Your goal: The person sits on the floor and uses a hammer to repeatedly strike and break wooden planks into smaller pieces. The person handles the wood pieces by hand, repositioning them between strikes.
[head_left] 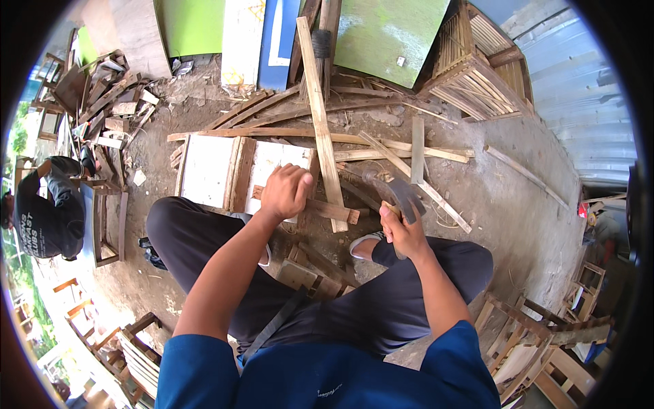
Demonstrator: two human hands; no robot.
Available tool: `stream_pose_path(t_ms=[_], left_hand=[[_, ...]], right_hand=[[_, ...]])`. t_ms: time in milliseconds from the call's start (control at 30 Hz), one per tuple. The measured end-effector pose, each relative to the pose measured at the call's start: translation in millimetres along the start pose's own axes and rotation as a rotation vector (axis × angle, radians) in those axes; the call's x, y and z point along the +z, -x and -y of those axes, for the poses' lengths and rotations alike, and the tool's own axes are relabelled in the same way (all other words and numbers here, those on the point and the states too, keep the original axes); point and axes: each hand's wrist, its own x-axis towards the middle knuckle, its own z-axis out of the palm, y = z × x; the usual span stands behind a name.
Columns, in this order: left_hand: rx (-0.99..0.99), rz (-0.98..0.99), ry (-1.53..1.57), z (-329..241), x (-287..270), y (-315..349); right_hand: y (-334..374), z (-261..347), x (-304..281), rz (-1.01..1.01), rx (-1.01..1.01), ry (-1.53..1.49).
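Observation:
My left hand point(286, 189) is closed around a short brown wooden piece point(335, 210), which sticks out on both sides of my fist. It is held over the near right part of a wooden frame point(240, 174) with white panels between its bars. My right hand point(403, 230) grips a hammer by its handle, and the dark, curved hammer head point(402, 195) is raised to the right of the wooden piece. A long pale plank point(319, 116) runs away from me just beyond the wooden piece, its near end close to it.
Loose planks and strips point(422, 174) lie on the dirt floor ahead. Scrap wood point(112, 102) is heaped at the far left, near a seated person point(51, 204). A slatted wooden piece point(477, 75) stands far right by a metal wall point(579, 88). Wooden frames point(538, 327) stand behind right.

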Motion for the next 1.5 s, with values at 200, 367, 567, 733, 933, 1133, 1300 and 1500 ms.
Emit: stream_pose_path(t_ms=[200, 367, 567, 733, 933, 1133, 1300, 1500], left_hand=[[-0.11, -0.05, -0.066, 0, 9, -1], [-0.096, -0.059, -0.103, 1, 9, 2], [-0.099, -0.072, -0.209, -2, 7, -7], [-0.085, -0.021, -0.166, -2, 5, -5], [-0.044, -0.071, -0.133, 3, 10, 3], [-0.06, -0.067, -0.206, -1, 12, 0], [-0.037, -0.051, -0.17, 4, 12, -2], [0.016, -0.047, -0.142, 2, 13, -1]], right_hand=[[-34, 24, -6, 0.224, 0.029, 0.336], [-47, 35, 0, 0.319, -0.301, 0.001], [-76, 11, 0, 0.359, 0.006, 0.828], [-83, 34, -26, 0.277, 0.145, 0.681], [-69, 22, -27, 0.25, -0.458, 0.31], [-91, 6, -25, 0.268, -0.174, 1.027], [-89, 76, -48, 0.156, -0.266, 0.303], [-83, 20, -11, 0.275, -0.582, 0.619]])
